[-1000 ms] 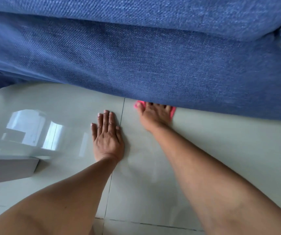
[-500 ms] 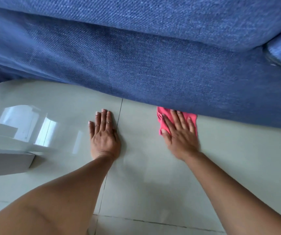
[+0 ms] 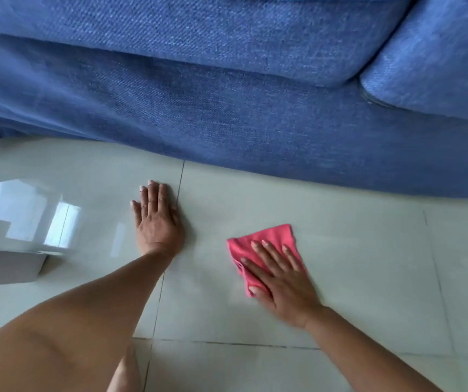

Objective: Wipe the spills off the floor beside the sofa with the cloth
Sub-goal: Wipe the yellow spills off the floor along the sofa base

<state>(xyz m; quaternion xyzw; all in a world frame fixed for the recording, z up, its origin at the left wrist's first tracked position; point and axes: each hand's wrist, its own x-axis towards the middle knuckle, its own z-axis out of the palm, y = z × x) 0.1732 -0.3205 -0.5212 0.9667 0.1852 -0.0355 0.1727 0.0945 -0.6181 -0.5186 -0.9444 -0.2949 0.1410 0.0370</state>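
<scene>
A pink cloth point(image 3: 269, 236) lies flat on the pale glossy tiled floor point(image 3: 368, 264), a short way in front of the blue sofa point(image 3: 227, 94). My right hand point(image 3: 280, 281) presses down on the cloth with fingers spread, covering its near half. My left hand point(image 3: 156, 219) rests flat on the bare floor to the left, palm down, fingers together, holding nothing. No spill is plainly visible on the tiles.
The sofa's base runs across the whole upper view, with a cushion point(image 3: 439, 60) at the upper right. A grey box-like object point(image 3: 4, 265) sits on the floor at the left edge. Dark grout lines cross the tiles.
My right hand has drawn the pink cloth back from under the sofa's edge, toward me and to the right. The left hand has stayed planted on the floor.
</scene>
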